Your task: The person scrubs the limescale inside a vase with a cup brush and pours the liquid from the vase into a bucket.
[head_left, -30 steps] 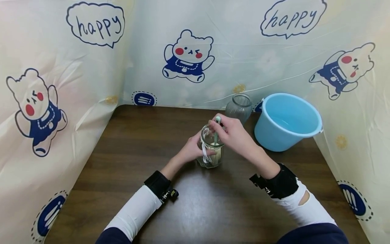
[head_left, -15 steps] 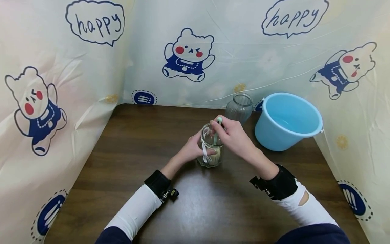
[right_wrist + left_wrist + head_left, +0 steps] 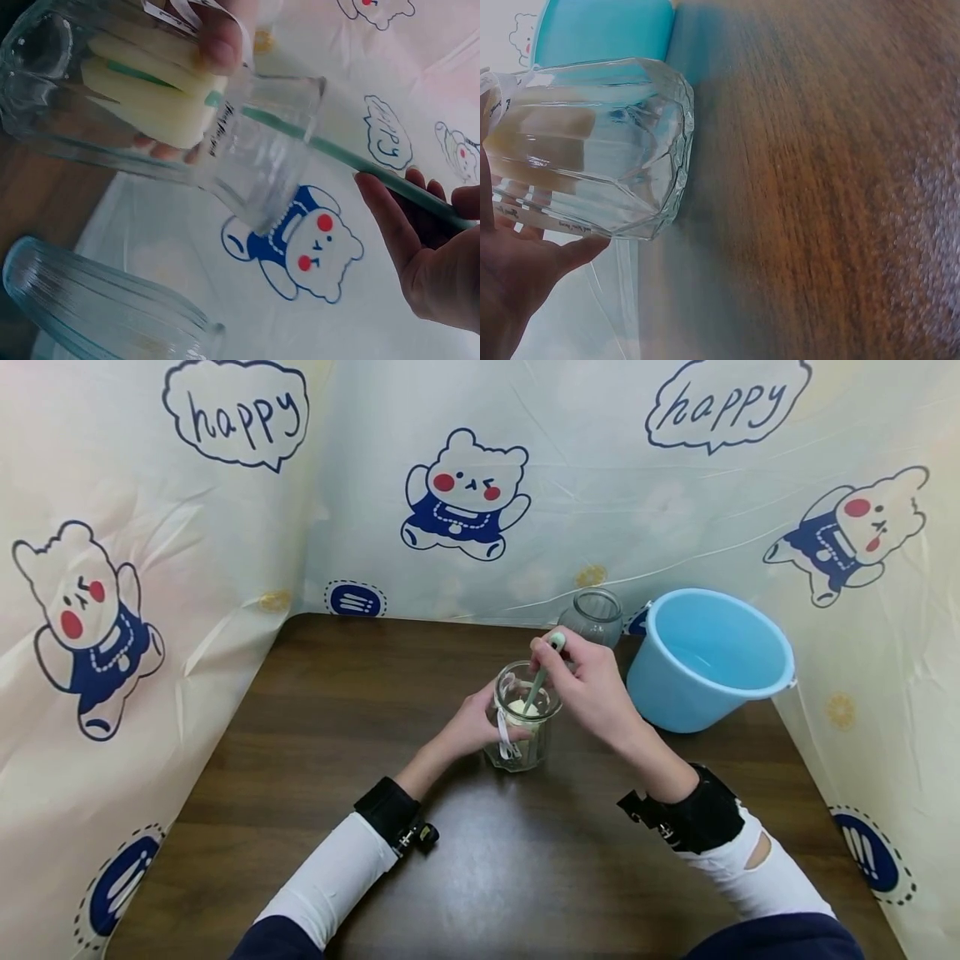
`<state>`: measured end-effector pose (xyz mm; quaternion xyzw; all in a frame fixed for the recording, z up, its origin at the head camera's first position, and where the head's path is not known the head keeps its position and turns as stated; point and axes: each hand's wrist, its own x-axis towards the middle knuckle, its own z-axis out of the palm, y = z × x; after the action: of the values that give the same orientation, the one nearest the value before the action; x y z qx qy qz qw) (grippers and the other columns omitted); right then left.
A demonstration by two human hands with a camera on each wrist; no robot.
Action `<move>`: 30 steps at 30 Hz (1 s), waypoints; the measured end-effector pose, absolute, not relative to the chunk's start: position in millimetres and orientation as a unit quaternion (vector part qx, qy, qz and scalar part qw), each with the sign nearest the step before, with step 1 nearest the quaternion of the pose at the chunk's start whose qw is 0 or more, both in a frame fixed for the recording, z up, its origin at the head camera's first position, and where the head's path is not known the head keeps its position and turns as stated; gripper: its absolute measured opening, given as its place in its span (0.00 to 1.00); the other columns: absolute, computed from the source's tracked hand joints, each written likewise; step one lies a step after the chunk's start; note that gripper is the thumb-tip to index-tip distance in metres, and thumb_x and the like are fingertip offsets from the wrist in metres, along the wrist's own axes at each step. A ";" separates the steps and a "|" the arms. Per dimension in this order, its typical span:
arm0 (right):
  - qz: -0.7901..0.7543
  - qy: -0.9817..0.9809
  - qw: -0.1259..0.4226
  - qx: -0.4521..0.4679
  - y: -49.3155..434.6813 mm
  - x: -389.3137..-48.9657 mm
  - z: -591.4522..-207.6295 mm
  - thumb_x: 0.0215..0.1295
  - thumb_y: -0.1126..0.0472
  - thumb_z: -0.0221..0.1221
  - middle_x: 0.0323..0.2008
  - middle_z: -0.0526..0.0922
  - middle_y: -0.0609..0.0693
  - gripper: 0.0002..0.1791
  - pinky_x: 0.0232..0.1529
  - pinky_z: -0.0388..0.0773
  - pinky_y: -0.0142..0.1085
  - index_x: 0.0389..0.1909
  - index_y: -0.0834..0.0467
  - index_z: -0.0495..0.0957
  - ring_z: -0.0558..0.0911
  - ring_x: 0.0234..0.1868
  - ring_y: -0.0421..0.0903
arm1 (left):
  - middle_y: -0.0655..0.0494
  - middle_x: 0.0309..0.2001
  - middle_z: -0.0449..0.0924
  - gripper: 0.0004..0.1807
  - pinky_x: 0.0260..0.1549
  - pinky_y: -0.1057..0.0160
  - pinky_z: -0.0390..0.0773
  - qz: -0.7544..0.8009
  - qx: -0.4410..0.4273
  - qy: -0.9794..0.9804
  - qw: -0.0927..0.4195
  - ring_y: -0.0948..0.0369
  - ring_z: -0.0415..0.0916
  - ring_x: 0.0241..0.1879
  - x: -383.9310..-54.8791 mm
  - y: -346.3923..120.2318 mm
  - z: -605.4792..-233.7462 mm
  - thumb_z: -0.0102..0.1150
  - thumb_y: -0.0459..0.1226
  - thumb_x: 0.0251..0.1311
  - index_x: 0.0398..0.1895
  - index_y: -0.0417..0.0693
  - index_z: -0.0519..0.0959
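Note:
A clear glass jar [image 3: 527, 758] with a white ribbon [image 3: 504, 735] tied round its neck stands on the brown table. My left hand [image 3: 472, 727] grips it from the left side, and in the left wrist view its fingers [image 3: 581, 251] lie along the glass. Inside the jar sits the pale yellow sponge head [image 3: 157, 112] of a bottle brush, its green handle [image 3: 345, 155] leaning out of the mouth to the right. My right hand [image 3: 588, 685] holds that handle near its top, above the jar.
Behind my right hand a second, ribbed glass jar [image 3: 600, 610] stands near the table's back edge. A light blue bucket [image 3: 675, 697] is at the right. Printed curtains [image 3: 360, 527] enclose the table [image 3: 337, 693] at the back and sides.
My right hand has risen and shifted slightly right with the brush handle, which leans more now. The sponge has come up inside the jar. My left hand and the jar stay put.

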<state>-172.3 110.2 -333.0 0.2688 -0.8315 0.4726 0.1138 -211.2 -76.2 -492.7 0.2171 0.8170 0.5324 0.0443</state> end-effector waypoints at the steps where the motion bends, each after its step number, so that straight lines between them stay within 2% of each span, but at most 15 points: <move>1: 0.472 -0.832 0.113 0.268 109.6 -172.2 -334.7 0.74 0.51 0.50 0.30 0.83 0.53 0.16 0.29 0.80 0.40 0.34 0.57 0.78 0.78 0.27 0.44 | 0.58 0.57 0.78 0.48 0.53 0.53 0.75 0.531 0.216 0.818 0.045 0.62 0.74 0.53 -210.9 -76.3 -492.5 0.74 0.54 0.43 0.70 0.55 0.64; 8: 0.464 -0.844 0.078 0.259 106.9 -171.7 -352.5 0.73 0.50 0.51 0.27 0.81 0.55 0.18 0.24 0.71 0.36 0.33 0.59 0.79 0.73 0.24 0.42 | 0.58 0.59 0.77 0.50 0.53 0.53 0.75 0.531 0.215 0.818 0.049 0.64 0.73 0.55 -210.1 -77.2 -491.4 0.73 0.54 0.43 0.72 0.58 0.62; 11: 0.456 -0.848 0.080 0.259 107.4 -171.9 -352.7 0.73 0.49 0.52 0.25 0.81 0.54 0.17 0.22 0.70 0.36 0.33 0.58 0.79 0.72 0.22 0.41 | 0.58 0.59 0.77 0.49 0.54 0.55 0.75 0.529 0.212 0.820 0.050 0.65 0.73 0.55 -210.0 -77.9 -491.4 0.74 0.54 0.43 0.71 0.60 0.62; 15: 0.474 -0.839 0.095 0.251 111.4 -171.6 -342.3 0.73 0.49 0.52 0.28 0.83 0.51 0.16 0.26 0.80 0.32 0.33 0.57 0.79 0.80 0.26 0.40 | 0.51 0.59 0.78 0.47 0.54 0.52 0.74 0.539 0.216 0.812 0.054 0.61 0.73 0.54 -202.2 -77.1 -477.9 0.74 0.49 0.45 0.70 0.55 0.64; 18: 0.505 -0.825 0.098 0.236 114.7 -172.0 -332.7 0.72 0.48 0.52 0.30 0.84 0.53 0.18 0.29 0.85 0.36 0.34 0.60 0.78 0.84 0.30 0.43 | 0.48 0.59 0.78 0.43 0.55 0.51 0.73 0.548 0.225 0.804 0.054 0.60 0.74 0.54 -194.2 -76.2 -464.2 0.74 0.45 0.47 0.68 0.50 0.66; 22: 0.530 -0.816 0.090 0.213 115.6 -173.5 -327.4 0.71 0.47 0.53 0.31 0.84 0.56 0.20 0.29 0.85 0.40 0.33 0.62 0.78 0.84 0.31 0.46 | 0.52 0.60 0.78 0.42 0.56 0.52 0.73 0.553 0.234 0.798 0.050 0.62 0.74 0.54 -191.4 -75.5 -459.6 0.74 0.43 0.46 0.67 0.48 0.67; 24: 0.530 -0.819 0.077 0.204 115.3 -173.8 -328.9 0.72 0.49 0.53 0.32 0.83 0.59 0.20 0.30 0.85 0.40 0.34 0.63 0.78 0.83 0.32 0.48 | 0.49 0.59 0.78 0.42 0.55 0.51 0.73 0.555 0.232 0.797 0.050 0.60 0.74 0.54 -192.0 -75.1 -460.6 0.74 0.42 0.46 0.67 0.47 0.67; 27: 0.525 -0.825 0.051 0.202 111.9 -170.2 -328.5 0.72 0.53 0.53 0.34 0.82 0.63 0.18 0.32 0.85 0.43 0.36 0.66 0.77 0.83 0.34 0.52 | 0.46 0.58 0.78 0.44 0.54 0.49 0.74 0.553 0.227 0.800 0.048 0.58 0.74 0.53 -195.0 -75.0 -466.0 0.74 0.44 0.46 0.68 0.47 0.66; 30: 0.517 -0.831 0.047 0.202 108.0 -163.9 -322.9 0.73 0.57 0.52 0.34 0.82 0.64 0.16 0.33 0.85 0.45 0.37 0.68 0.77 0.83 0.35 0.55 | 0.49 0.58 0.79 0.45 0.54 0.50 0.74 0.546 0.225 0.805 0.045 0.59 0.74 0.53 -201.8 -74.8 -478.6 0.74 0.47 0.46 0.69 0.50 0.65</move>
<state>-163.9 108.0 -322.9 0.2024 -0.8306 0.5167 0.0469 -201.8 -74.8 -478.6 0.2254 0.8054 0.5464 0.0450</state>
